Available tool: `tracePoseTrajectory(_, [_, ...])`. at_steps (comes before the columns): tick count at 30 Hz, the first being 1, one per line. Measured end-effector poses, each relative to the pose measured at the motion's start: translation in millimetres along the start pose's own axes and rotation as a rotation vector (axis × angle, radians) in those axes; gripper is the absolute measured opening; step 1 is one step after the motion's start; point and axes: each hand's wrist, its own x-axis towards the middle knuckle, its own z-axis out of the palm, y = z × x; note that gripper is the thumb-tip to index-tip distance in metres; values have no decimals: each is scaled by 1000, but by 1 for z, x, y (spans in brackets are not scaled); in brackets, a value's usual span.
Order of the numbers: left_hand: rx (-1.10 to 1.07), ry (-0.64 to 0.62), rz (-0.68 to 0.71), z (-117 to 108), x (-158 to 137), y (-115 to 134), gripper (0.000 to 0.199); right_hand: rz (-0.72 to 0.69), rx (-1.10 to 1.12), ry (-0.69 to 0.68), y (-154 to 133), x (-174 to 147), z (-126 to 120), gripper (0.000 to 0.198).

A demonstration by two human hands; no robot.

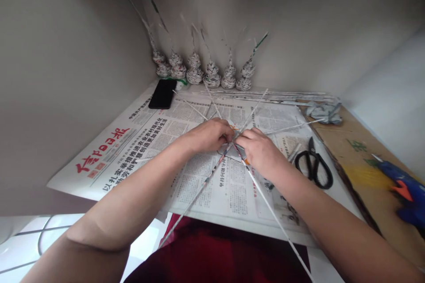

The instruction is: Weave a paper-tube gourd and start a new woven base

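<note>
Thin rolled-newspaper sticks cross at one point and fan out in several directions, like spokes. At the crossing, my left hand pinches the sticks from the left with its fingers curled in. My right hand closes on them from the right, its fingertips nearly meeting those of the left. The fingers hide most of the crossing itself. Under my hands lies a pale piece with orange marks, partly covered, whose kind I cannot make out. Two sticks reach toward my lap; others point to the back and the right.
Newspaper covers the table. Black-handled scissors lie right of my right hand. A black phone rests back left. Several woven paper gourds line the wall. Spare paper sticks, a crumpled cloth and a blue glue gun are also there.
</note>
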Motion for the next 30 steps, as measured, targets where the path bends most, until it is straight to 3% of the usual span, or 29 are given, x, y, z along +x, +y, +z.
tracePoseTrajectory(22, [-15, 5, -2, -2, -1, 1, 22, -62, -188, -30, -12, 1, 1, 21])
tracePoseTrajectory(30, [-47, 20, -53, -1, -1, -2, 23, -1, 8, 47, -1, -3, 2, 27])
